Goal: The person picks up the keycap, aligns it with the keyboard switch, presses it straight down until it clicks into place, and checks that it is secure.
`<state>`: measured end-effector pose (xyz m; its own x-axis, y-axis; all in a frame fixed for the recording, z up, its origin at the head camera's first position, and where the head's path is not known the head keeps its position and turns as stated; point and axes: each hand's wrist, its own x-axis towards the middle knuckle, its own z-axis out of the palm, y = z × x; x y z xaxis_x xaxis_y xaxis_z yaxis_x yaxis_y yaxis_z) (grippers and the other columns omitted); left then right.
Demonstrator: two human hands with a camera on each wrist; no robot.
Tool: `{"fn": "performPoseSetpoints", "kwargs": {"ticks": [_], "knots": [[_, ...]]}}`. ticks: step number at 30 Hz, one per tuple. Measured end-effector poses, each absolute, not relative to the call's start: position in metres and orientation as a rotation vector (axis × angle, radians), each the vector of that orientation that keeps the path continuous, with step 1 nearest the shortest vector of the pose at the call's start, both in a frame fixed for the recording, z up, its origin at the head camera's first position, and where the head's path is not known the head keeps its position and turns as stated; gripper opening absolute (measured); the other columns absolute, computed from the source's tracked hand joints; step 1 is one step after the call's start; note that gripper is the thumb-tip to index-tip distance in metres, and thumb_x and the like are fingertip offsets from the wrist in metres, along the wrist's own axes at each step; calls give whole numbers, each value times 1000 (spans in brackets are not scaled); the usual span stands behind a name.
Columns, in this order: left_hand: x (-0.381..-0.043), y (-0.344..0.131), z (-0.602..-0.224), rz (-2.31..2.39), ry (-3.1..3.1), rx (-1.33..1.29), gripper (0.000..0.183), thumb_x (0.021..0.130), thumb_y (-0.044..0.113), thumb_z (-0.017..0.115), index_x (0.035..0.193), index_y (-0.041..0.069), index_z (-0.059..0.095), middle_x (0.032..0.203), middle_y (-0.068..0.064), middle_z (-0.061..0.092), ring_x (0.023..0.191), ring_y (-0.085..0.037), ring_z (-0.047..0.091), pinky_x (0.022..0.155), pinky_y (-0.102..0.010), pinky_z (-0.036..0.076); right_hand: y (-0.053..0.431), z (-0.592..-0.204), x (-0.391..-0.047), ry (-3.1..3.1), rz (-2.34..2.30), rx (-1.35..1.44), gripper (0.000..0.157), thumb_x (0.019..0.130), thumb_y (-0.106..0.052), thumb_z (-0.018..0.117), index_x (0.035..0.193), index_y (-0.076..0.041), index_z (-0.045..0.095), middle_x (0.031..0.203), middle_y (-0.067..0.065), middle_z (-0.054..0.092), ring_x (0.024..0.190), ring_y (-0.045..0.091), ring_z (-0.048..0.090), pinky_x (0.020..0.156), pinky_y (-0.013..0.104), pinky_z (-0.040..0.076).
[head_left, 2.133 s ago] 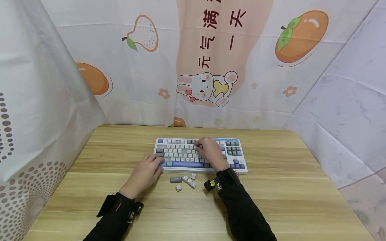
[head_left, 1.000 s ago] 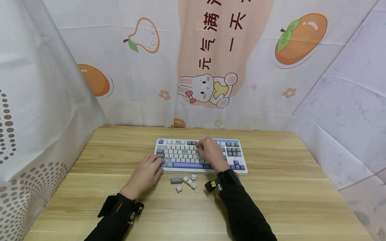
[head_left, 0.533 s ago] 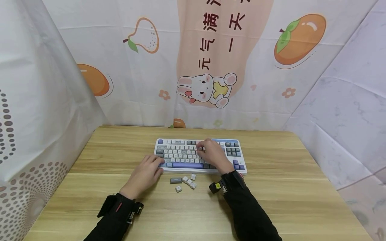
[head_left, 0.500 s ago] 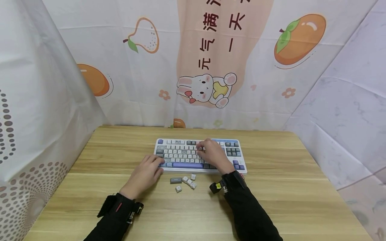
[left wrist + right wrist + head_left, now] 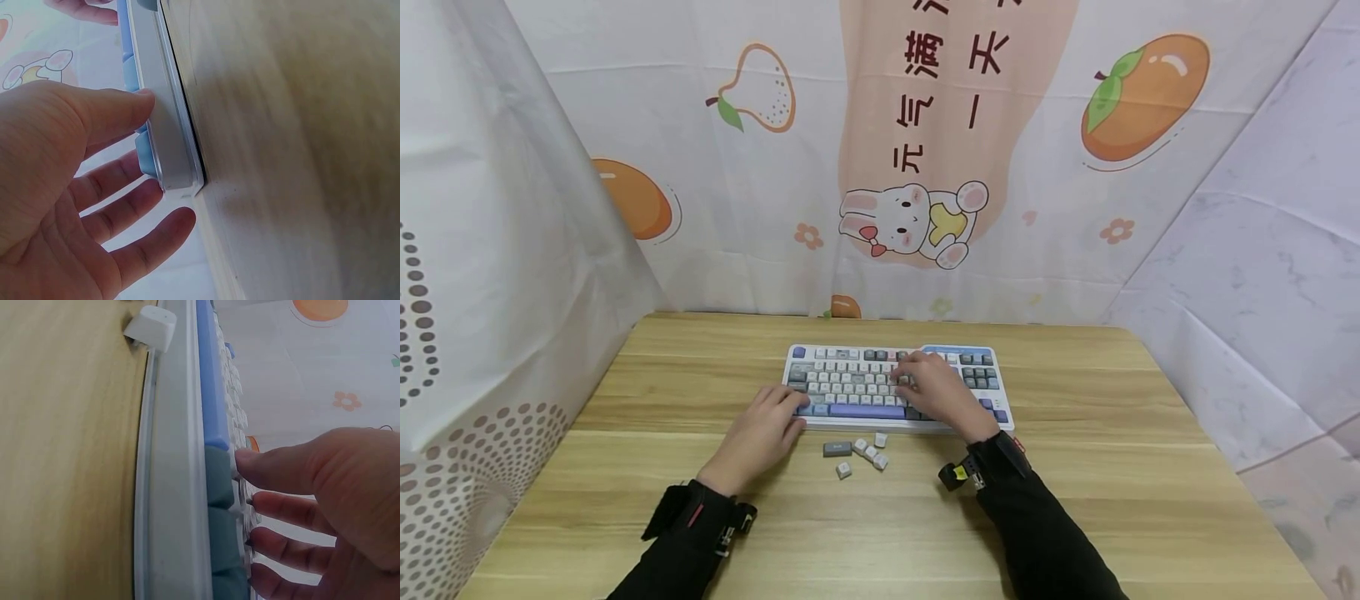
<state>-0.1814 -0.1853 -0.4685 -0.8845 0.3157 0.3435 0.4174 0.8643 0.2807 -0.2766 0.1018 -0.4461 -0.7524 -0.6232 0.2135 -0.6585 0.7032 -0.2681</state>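
Observation:
A white compact keyboard [image 5: 850,423] with white, grey and blue keycaps lies on the wooden table. My left hand [image 5: 760,433] rests at its front left corner. In the left wrist view the thumb touches the front rim of the case, while the other fingers spread loosely by the left end. My right hand [image 5: 942,390] is over the right part of the letter keys, its fingers apart and nothing seen between them. In the right wrist view the thumb [image 5: 275,467] is right at the keys beyond the blue spacebar [image 5: 212,381], and the other fingertips reach the keys behind.
In front of the keyboard lie a long grey keycap [image 5: 837,450] and several small white keycaps, one white keycap [image 5: 844,471] nearer to me. A printed cloth [image 5: 737,208] hangs behind the table [image 5: 1112,400], with more cloth at both sides.
My right hand has gone from fingertips held together to spread fingers, and has shifted slightly right and towards me, uncovering more of the top-row keys. My left hand has stayed put.

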Motion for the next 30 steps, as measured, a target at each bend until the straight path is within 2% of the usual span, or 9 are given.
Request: {"fn": "performPoseSetpoints", "kwargs": {"ticks": [6, 11, 14, 17, 20, 24, 27, 30], "knots": [[-182, -185, -464, -487, -2777, -553, 27, 87, 19, 66, 112, 8, 64, 110, -6, 60, 108, -24, 51, 93, -41, 43, 109, -443, -273, -2770, 537, 1142, 20, 88, -22, 67, 106, -16, 71, 108, 2, 64, 102, 19, 56, 94, 36, 40], [-182, -180, -457, -455, -2803, -563, 31, 87, 23, 66, 114, 8, 64, 113, -9, 60, 109, -26, 53, 93, -41, 44, 116, -446, -273, -2754, 507, 1214, 23, 87, -25, 67, 107, -15, 71, 109, 1, 65, 105, 19, 56, 104, 45, 32], [-183, -175, -452, -457, -2792, -568, 32, 86, 24, 67, 114, 9, 64, 112, -8, 61, 106, -25, 54, 90, -40, 45, 118, -446, -273, -2746, 490, 1244, 28, 87, -30, 67, 111, -15, 70, 113, 3, 64, 109, 22, 55, 104, 49, 31], [-187, -168, -447, -463, -2759, -608, 32, 86, 24, 68, 114, 9, 65, 107, -4, 61, 98, -21, 56, 84, -36, 48, 123, -445, -273, -2765, 494, 1259, 40, 84, -38, 68, 118, -16, 67, 121, 5, 60, 115, 26, 51, 102, 49, 32], [-191, -159, -442, -476, -2732, -653, 31, 85, 24, 68, 113, 9, 65, 104, -3, 61, 95, -19, 57, 81, -35, 48, 129, -444, -273, -2815, 470, 1257, 59, 79, -50, 68, 128, -18, 60, 133, 9, 53, 124, 31, 43, 103, 54, 29], [-196, -146, -435, -512, -2737, -674, 31, 87, 26, 67, 114, 11, 65, 108, -4, 63, 102, -20, 57, 88, -36, 46, 138, -444, -273, -2872, 404, 1205, 83, 72, -64, 66, 141, -22, 46, 148, 11, 38, 135, 36, 29, 103, 65, 19], [-199, -133, -430, -556, -2758, -690, 33, 88, 27, 65, 117, 12, 64, 114, -5, 63, 108, -21, 56, 92, -37, 45, 143, -447, -274, -2880, 396, 1170, 93, 69, -68, 64, 146, -23, 38, 153, 11, 29, 138, 37, 22, 101, 71, 12], [-201, -120, -428, -590, -2767, -744, 34, 89, 28, 64, 119, 11, 63, 116, -5, 63, 109, -21, 56, 93, -38, 45, 148, -451, -276, -2866, 392, 1175, 95, 70, -70, 62, 148, -22, 35, 154, 13, 26, 139, 38, 19, 101, 72, 10]]}}
